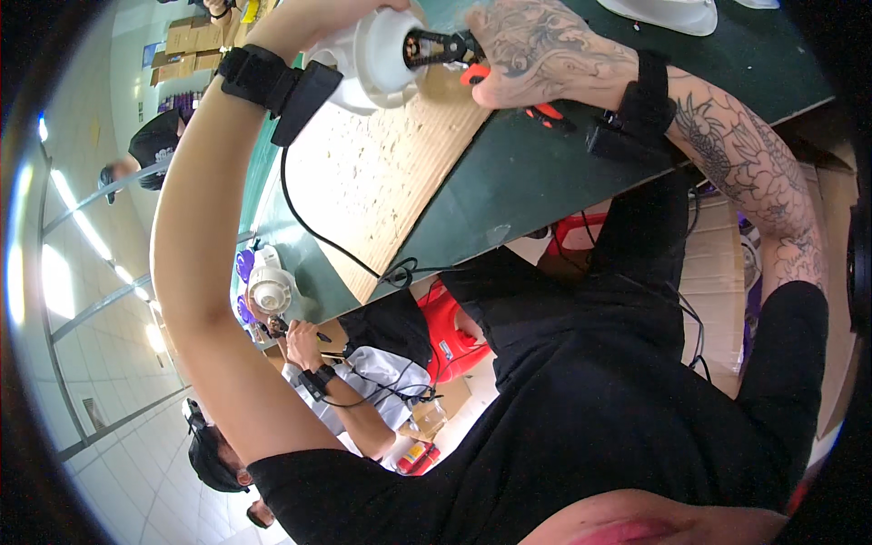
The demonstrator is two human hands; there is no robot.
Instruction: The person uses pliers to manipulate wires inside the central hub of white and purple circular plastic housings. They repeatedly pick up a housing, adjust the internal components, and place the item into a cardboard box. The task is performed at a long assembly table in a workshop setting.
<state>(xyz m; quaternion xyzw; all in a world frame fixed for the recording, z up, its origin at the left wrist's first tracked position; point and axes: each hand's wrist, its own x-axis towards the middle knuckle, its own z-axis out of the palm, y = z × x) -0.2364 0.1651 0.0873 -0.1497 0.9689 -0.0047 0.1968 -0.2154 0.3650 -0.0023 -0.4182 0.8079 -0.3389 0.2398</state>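
Mid-fastening, by the look: left hand (341, 14) is gripping the white round housing (377, 59) above the cardboard sheet (381, 173), right hand (536, 54) is clasping the orange-handled driver (445, 45) into it; next likely needing steady axial pressure

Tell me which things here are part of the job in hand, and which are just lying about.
In use:
left hand
white housing
right hand
orange-handled tool
cardboard sheet

Lying about:
white part at the table's far edge
red stool
cardboard boxes
green table
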